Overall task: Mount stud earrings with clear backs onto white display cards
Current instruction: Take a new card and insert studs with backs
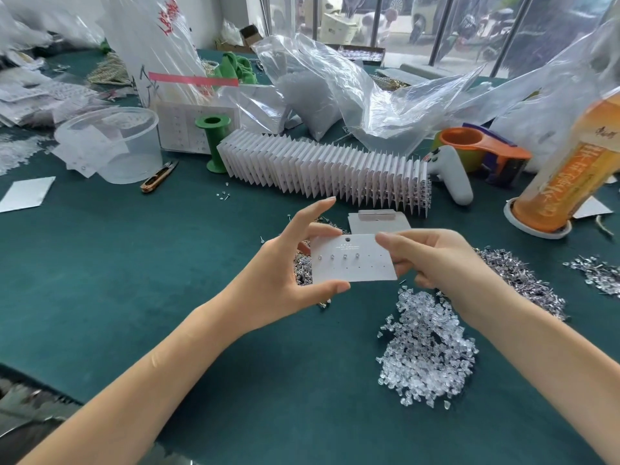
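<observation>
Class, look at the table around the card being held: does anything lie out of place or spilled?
Yes. A few stray studs lie alone on the green cloth, left of the row of cards, away from the main stud heap. They look scattered.

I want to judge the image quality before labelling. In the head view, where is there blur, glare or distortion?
Head view: even daylight, soft shadows; the card held by both hands is sharp; the plastic bags show glare; the orange bottle leans from wide-angle distortion; the bottom-left corner is blurred.
</observation>
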